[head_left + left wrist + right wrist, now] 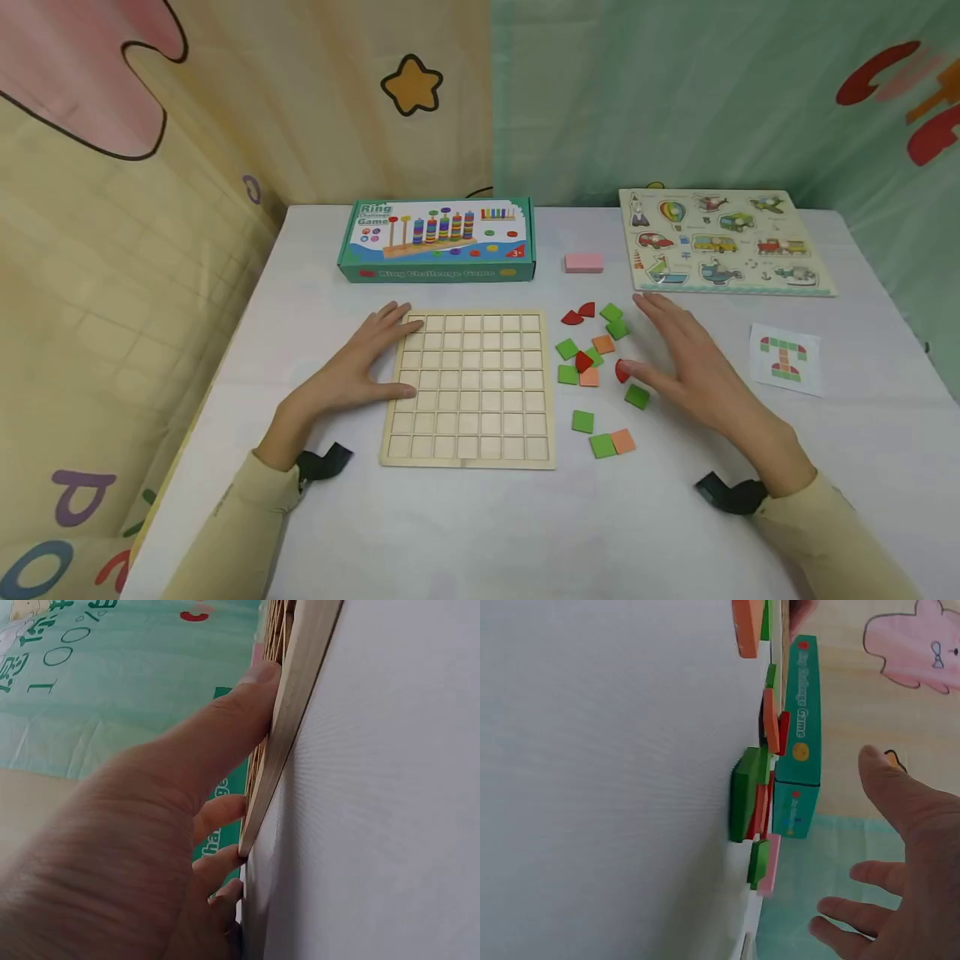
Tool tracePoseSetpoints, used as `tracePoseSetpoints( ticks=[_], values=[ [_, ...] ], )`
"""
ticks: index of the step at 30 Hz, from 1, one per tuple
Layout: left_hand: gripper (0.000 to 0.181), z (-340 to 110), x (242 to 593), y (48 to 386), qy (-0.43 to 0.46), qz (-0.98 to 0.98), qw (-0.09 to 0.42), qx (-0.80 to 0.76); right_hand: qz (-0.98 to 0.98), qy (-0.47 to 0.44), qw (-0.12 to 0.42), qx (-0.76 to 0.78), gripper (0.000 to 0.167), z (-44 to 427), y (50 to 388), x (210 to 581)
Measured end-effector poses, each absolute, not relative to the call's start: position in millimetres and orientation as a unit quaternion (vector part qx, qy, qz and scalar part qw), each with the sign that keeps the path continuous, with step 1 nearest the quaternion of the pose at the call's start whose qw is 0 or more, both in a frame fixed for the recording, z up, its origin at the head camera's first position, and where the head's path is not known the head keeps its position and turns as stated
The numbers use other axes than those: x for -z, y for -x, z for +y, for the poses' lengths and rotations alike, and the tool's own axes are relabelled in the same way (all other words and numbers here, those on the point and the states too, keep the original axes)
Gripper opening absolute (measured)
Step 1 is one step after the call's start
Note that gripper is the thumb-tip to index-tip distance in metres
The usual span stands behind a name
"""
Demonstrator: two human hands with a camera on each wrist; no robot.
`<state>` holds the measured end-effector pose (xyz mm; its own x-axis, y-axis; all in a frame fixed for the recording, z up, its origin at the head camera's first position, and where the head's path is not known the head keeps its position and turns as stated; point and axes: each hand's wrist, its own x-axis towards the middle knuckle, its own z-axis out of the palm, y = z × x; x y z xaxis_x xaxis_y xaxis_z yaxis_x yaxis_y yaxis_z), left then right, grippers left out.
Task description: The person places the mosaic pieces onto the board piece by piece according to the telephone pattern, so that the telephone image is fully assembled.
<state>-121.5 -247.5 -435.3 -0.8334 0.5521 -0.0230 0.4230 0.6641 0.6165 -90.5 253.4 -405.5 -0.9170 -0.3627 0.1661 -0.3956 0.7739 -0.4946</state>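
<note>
A wooden grid board (468,402) with rows of square cells lies in the middle of the table. My left hand (352,362) rests at its left edge, the thumb and fingertips touching the frame; in the left wrist view the thumb (225,712) lies on the board's rim (281,742). Loose green, orange and red tiles are scattered right of the board, among them a green square (582,421) and a red quarter-circle (572,317). My right hand (693,367) is held over their right side, fingers spread and holding nothing; the right wrist view shows it apart from the green tile (744,795).
Behind the board stands a green Ring Challenge Game box (438,242), with a pink block (583,263) to its right. A picture puzzle board (723,242) lies at the back right. Nearer, a pattern card (785,360) lies right of my right hand.
</note>
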Motion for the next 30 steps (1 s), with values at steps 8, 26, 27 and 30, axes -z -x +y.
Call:
tracePoseSetpoints(
  ticks=[8,26,27,30],
  values=[
    [0.100,-235.3,429.9,121.7,-0.250,0.915,0.116,-0.296,-0.936,-0.244,-0.056,-0.247,0.072,228.2,124.8,385.4],
    [0.098,-229.5,440.1,130.4,-0.271,0.915,0.097,-0.282,-0.938,-0.249,-0.042,-0.240,0.026,191.8,169.3,408.6],
    [0.097,-229.9,440.3,129.9,-0.269,0.916,0.097,-0.282,-0.937,-0.250,-0.038,-0.239,0.025,191.2,170.3,409.5],
    [0.096,-229.3,440.5,128.2,-0.263,0.916,0.098,-0.288,-0.937,-0.245,-0.045,-0.246,0.023,190.4,172.3,411.1]
  ],
)
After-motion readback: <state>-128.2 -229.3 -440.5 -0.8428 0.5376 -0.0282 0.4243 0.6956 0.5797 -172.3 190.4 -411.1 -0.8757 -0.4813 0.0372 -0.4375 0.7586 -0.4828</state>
